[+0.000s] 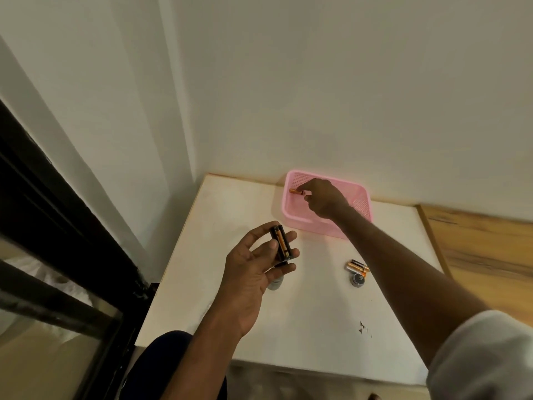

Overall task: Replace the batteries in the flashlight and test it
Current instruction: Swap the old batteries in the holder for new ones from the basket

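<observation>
The white worktop point(225, 307) fills the lower middle of the view, set into a wall corner. At its far edge sits a pink perforated basket point(291, 210). Over the basket the right hand point(324, 199) reaches in, thumb and forefinger pinched on 1 orange battery point(294, 191); whether the battery is touching the basket floor I cannot tell. Nearer, the left hand point(253, 261) is held palm up, fingers curled around a black battery holder point(282, 243) with at least 1 orange cell seated in it. A grey cylinder point(275, 284), likely the flashlight body, peeks from under that hand. To the right lie a few loose batteries point(357, 267), touching a round dark cap point(357, 279). The step in hand looks like the battery swap at the holder. Next, the pinched cell either drops in the basket or goes to an empty slot, polarity matched
</observation>
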